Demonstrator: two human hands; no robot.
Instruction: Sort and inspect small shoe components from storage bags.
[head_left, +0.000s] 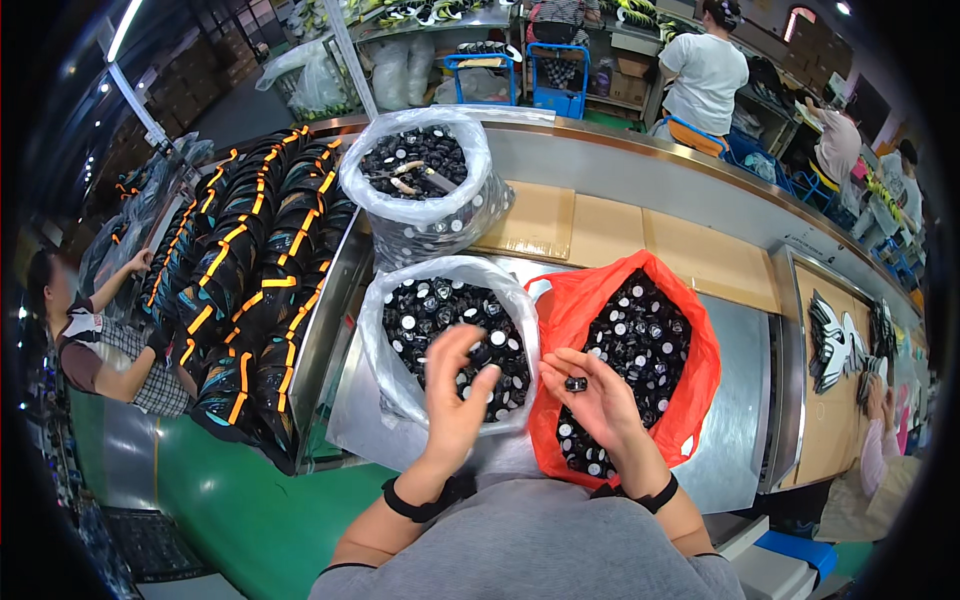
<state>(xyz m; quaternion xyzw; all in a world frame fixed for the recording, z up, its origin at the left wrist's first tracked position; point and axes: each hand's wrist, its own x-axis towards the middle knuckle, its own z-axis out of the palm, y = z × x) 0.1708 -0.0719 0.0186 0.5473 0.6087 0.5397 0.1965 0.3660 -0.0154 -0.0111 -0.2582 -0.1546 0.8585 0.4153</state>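
Note:
My left hand hovers over a clear plastic bag full of small black and white round parts. Its fingers are curled but stand apart from the thumb, and I see nothing held in them. My right hand is palm up above the left edge of a red plastic bag. A small black part sits between its fingers and thumb. Inside the red bag lie many more black pieces with white round faces.
Behind stands a taller clear bag of black parts with a tool on top. Rows of black pieces with orange strips fill a rack at left, beside another person. Flat cardboard lines the metal table. White-and-black cutouts lie right.

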